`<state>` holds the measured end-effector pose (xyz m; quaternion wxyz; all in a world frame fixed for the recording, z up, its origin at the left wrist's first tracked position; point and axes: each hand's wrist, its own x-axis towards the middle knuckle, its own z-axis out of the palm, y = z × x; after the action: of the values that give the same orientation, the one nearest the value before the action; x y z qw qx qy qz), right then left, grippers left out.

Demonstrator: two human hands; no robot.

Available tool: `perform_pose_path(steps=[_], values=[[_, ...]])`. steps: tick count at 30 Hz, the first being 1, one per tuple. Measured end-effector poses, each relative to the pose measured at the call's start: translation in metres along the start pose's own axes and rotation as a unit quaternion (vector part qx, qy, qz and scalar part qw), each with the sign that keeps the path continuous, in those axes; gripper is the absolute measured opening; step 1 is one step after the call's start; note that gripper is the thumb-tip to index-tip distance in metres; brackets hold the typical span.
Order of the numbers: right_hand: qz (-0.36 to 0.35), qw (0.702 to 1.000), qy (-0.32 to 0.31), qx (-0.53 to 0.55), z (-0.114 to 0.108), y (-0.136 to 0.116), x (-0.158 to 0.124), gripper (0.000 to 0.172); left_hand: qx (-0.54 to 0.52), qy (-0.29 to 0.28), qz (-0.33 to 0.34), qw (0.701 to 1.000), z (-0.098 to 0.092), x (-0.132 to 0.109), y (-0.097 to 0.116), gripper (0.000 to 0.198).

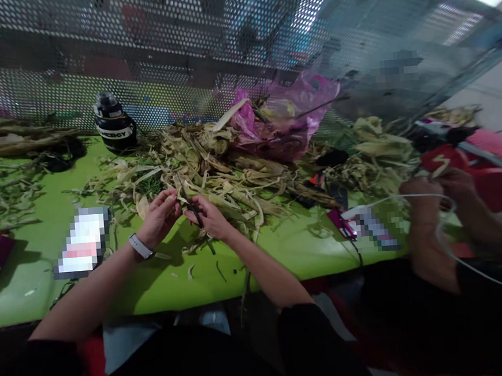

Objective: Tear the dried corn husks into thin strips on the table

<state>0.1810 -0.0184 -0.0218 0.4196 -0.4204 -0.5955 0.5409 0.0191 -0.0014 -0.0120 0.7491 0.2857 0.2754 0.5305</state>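
Above the green table (163,287), the right hand (210,217) is closed around the scissors (195,213), which point away from the person. Just beside is the left hand (161,217), its fingertips close together at a pale strip (182,200) near the blades; I cannot tell if they pinch it. Behind both hands lies a pile (218,161) of dry leaves, and a pink bag (289,118) behind it.
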Motion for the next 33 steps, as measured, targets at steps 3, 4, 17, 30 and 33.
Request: perform_pose_path(steps=[3,4,17,30,33], values=[[-0.007,1.000,-0.005,0.000,-0.0002,0.0047,0.0009,0.041,-0.006,-0.005,0.005,1.000,-0.0003,0.0012,-0.0011,0.026],[-0.010,1.000,-0.007,-0.002,-0.0003,0.0058,0.0012,0.041,-0.006,-0.004,0.005,1.000,-0.0003,0.0015,-0.0012,0.025],[-0.035,0.999,0.000,-0.020,0.0000,0.0014,-0.0008,0.044,0.002,0.014,0.011,1.000,0.0030,0.0010,0.0038,0.020],[-0.062,0.996,0.012,-0.068,-0.0014,0.0030,-0.0021,0.039,0.007,0.013,0.012,1.000,0.0021,0.0019,0.0046,0.020],[-0.061,0.995,0.023,-0.075,-0.0008,0.0050,-0.0020,0.039,0.008,0.013,0.014,1.000,0.0019,0.0025,0.0042,0.020]])
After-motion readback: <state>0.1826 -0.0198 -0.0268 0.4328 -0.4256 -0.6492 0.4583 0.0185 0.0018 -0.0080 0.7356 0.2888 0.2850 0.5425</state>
